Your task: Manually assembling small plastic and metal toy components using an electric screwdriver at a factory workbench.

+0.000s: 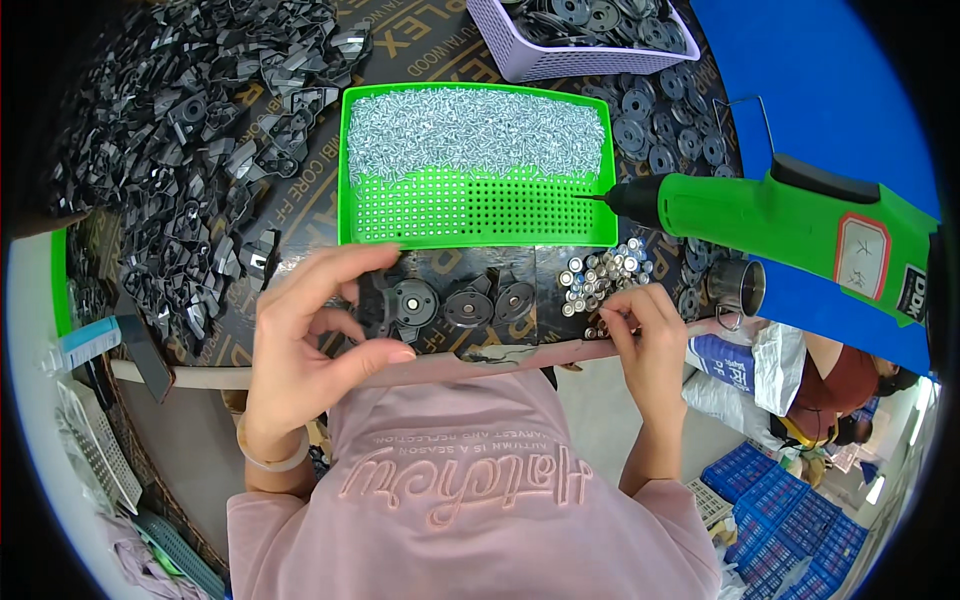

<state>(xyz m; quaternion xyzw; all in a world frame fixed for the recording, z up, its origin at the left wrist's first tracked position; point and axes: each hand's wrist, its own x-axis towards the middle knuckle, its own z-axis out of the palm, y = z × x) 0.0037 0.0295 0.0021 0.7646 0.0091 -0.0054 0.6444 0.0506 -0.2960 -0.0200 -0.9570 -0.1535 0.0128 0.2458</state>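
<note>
My left hand [310, 335] is open beside a row of three black plastic parts near the table's front edge. Its thumb and index finger are spread around the left end of the first black part [413, 302], which has a small metal piece at its centre. The other two black parts, a middle one [467, 305] and a right one [514, 301], lie close together. At the pile of small round metal pieces [598, 275], my right hand [645, 325] has its fingertips pinched together at the near edge. Whatever lies between those fingertips is too small to make out.
A green tray [480, 242] of small silvery screws stands behind the parts. From the right, a green power screwdriver [750, 215] points its bit over it. Black plastic pieces [190, 120] heap at left; a lilac basket [590, 62], black discs [660, 125] and a metal cup [735, 288] are right.
</note>
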